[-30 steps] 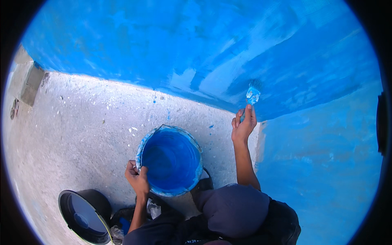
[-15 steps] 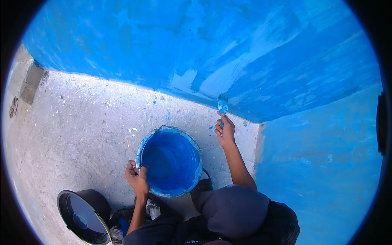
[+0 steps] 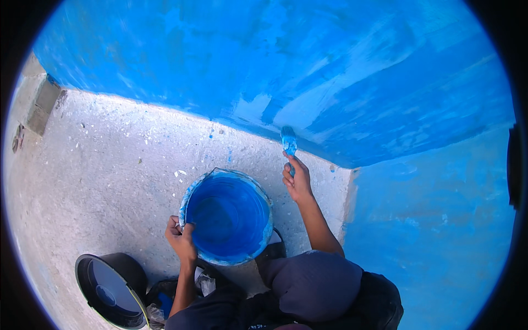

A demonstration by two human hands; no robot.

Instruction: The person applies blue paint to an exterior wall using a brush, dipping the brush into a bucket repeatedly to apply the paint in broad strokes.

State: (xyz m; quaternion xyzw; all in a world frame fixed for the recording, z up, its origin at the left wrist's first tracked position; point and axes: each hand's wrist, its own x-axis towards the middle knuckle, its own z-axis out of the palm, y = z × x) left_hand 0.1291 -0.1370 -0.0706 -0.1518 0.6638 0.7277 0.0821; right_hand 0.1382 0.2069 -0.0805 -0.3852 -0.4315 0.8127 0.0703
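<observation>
Seen from the head camera, a person's right hand [image 3: 298, 180] closes its fingers around the handle of a paint-smeared paintbrush [image 3: 289, 144], its bristles at the foot of a blue wall [image 3: 220, 60], along the far edge of the speckled concrete floor [image 3: 126, 165] and left of its far right corner. The left hand [image 3: 182, 242] pinches the rim of a blue-coated paint bucket [image 3: 253, 220], thumb inside, fingers curled outside. The bucket is between that far edge and the person's body; a black bucket [image 3: 133, 270] stands to its left, nearer the person.
</observation>
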